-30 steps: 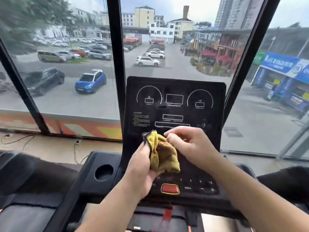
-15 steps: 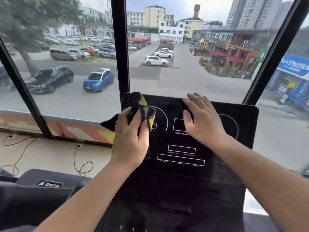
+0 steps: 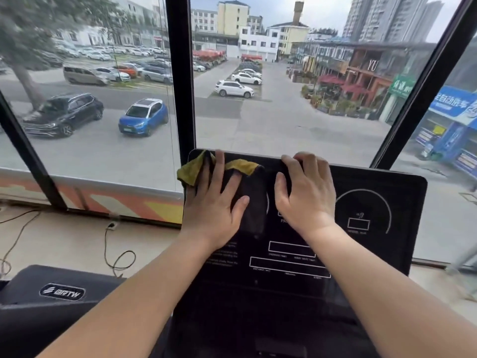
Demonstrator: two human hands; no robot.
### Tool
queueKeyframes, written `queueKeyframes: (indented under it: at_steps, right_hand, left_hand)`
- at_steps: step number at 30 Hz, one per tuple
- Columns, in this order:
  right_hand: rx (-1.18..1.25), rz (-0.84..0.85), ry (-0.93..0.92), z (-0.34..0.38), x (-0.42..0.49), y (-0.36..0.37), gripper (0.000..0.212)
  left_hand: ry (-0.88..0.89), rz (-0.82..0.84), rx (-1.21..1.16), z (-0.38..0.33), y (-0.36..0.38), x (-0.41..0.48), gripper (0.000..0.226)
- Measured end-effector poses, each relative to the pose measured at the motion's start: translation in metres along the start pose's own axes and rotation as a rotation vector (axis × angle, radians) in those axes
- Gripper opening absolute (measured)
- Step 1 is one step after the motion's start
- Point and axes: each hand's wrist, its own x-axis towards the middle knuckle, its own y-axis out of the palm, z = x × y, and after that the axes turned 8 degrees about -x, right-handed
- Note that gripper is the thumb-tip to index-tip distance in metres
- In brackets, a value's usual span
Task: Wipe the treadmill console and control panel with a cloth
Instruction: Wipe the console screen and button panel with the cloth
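The black treadmill console (image 3: 361, 254) fills the lower middle of the head view, its screen showing white dial outlines and boxes. A cloth (image 3: 251, 202), yellow on one side and dark on the other, lies spread over the console's upper left corner. My left hand (image 3: 215, 205) presses flat on the cloth with fingers apart. My right hand (image 3: 305, 195) rests on the console's top edge just right of the cloth, fingers curled over the rim. The control panel buttons lie below the frame and are hidden.
Black window posts (image 3: 180, 86) rise behind the console, with a car park outside. A neighbouring black machine housing (image 3: 62, 293) sits at lower left. Loose cables (image 3: 116, 254) lie on the floor by the window sill.
My left hand has spread the bunched cloth flat on the console's upper left corner. My right hand has shifted to grip the top edge. The camera has moved closer to the screen.
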Motion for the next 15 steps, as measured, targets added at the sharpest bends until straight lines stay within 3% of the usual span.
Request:
queueKeyframes:
  at_steps: [5,8,10,11,15]
  right_hand:
    - [0.028,-0.044,0.021,-0.002,-0.001,0.007,0.036]
    - [0.045,-0.052,0.022,-0.002,0.0,0.006,0.034]
    - [0.05,-0.042,0.021,-0.003,0.001,0.006,0.033]
    - [0.05,-0.033,0.024,-0.003,0.001,0.006,0.033]
    - [0.054,-0.034,0.044,-0.001,0.003,0.008,0.033]
  left_hand:
    - [-0.044,0.048,0.062,-0.009,0.058,-0.074,0.065]
    - [0.241,0.145,0.143,0.013,0.069,-0.112,0.063]
    - [0.399,0.153,0.2,0.035,0.052,-0.086,0.062]
    - [0.397,0.101,0.233,0.042,0.038,-0.062,0.062]
    - [0.041,-0.09,0.147,0.034,-0.006,0.016,0.069]
